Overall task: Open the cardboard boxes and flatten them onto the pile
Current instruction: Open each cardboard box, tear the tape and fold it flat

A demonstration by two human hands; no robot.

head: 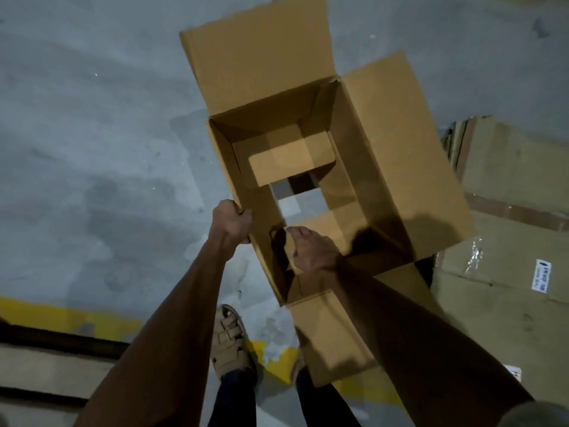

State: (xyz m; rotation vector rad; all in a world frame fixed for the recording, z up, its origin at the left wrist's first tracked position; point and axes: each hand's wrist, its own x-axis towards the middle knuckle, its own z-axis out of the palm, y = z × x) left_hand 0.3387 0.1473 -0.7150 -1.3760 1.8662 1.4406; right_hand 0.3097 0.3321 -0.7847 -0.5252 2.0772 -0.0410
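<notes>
Box (308,167) is held up in front, long way pointing away, both ends open. L hand (231,221) is clamped on near-left rim; R hand (311,251) is inside, fingers curled, maybe on near flap. Pile (508,241) lies right, nearer R hand.

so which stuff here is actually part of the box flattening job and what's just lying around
Part of the job:
- open cardboard box, bottom flaps partly open
- left hand gripping its near-left corner
- right hand inside, on a bottom flap
- pile of flattened cardboard at right

Just there:
- grey floor
- yellow floor marking
- sandal
</notes>
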